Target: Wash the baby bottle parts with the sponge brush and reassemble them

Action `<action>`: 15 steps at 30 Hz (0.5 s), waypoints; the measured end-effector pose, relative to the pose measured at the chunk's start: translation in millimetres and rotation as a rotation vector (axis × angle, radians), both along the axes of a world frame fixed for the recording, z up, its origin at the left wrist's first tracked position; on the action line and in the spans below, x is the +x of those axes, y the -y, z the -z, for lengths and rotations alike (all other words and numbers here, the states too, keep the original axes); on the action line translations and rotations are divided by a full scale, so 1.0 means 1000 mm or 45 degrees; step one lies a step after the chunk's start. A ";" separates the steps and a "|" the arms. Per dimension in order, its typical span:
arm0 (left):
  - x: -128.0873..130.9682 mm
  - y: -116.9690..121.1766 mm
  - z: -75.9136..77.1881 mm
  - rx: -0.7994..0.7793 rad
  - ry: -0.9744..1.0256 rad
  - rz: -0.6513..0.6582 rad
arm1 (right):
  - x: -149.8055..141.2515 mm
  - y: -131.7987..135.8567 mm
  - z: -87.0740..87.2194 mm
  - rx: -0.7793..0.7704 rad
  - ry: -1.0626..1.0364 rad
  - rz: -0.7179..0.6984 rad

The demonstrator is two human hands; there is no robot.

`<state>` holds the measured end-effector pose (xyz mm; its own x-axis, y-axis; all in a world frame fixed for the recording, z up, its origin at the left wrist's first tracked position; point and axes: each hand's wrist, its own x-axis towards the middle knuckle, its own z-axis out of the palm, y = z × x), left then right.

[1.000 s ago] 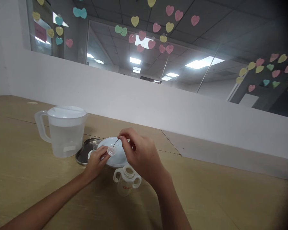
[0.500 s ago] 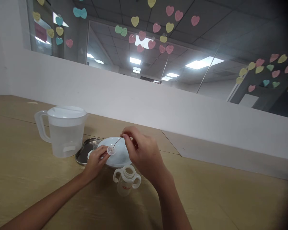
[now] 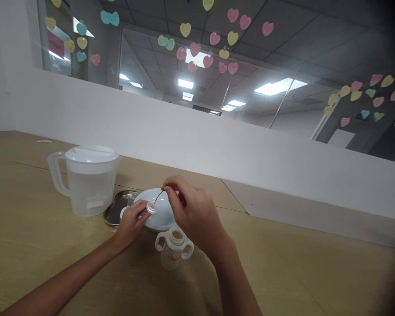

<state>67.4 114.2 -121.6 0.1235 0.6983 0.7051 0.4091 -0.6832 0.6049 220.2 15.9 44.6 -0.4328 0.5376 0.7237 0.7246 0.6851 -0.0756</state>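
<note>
A white wall [image 3: 184,131], topped by glass dotted with heart-shaped notes, stands beyond the bowl [image 3: 164,217], and the wood-toned table [image 3: 299,263] spreads around it. The lidded pitcher [image 3: 92,188], partly filled with what looks like water, stands to the left of the bowl and farther back, its handle turned away from it. The bowl itself is white, wide and shallow. Just to its left lies the metal tray [image 3: 113,213], partly behind the fingers; a clear piece and a white piece show there, though the view is too poor to say whether they lie inside the tray. The right hand [image 3: 194,208] is over the bowl's right side, thumb and forefinger pinched together on a thin rod. The left hand [image 3: 131,224] is at the bowl's left edge, its fingertips clamped on a small clear cup. The two-handled bottle [image 3: 171,250], uncapped and marked in red, stands upright just in front of the bowl. The small clear cup [image 3: 151,210] is above the bowl's left part, and the thin rod [image 3: 158,196] slants down to its open face.
</note>
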 end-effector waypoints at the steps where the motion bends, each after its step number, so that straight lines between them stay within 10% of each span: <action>1: 0.000 0.000 0.000 0.000 0.002 0.003 | 0.000 0.000 0.000 0.002 0.000 -0.003; 15: 0.000 0.001 -0.001 -0.017 0.011 0.017 | 0.000 -0.001 0.001 0.013 0.003 0.004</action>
<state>67.7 113.0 -120.5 0.1269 0.7060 0.6968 0.3950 -0.6803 0.6174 220.6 16.8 43.9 -0.4327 0.5317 0.7280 0.7268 0.6835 -0.0673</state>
